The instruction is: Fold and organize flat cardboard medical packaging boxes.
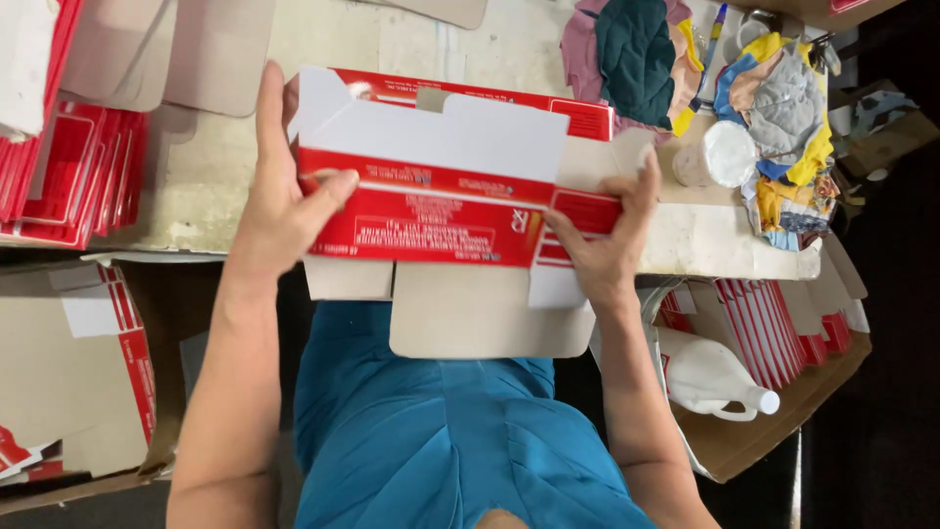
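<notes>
Over the worn worktable (685, 250), the left hand (279, 211) and right hand (607, 240) each grip an end of a flat red-and-white carton blank (431, 211), fingers closed on it.

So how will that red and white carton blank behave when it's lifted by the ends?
The carton blank is thin creased card, so probably light and prone to folding. Left hand and right hand hold opposite ends; loose flaps would likely flop.
</notes>
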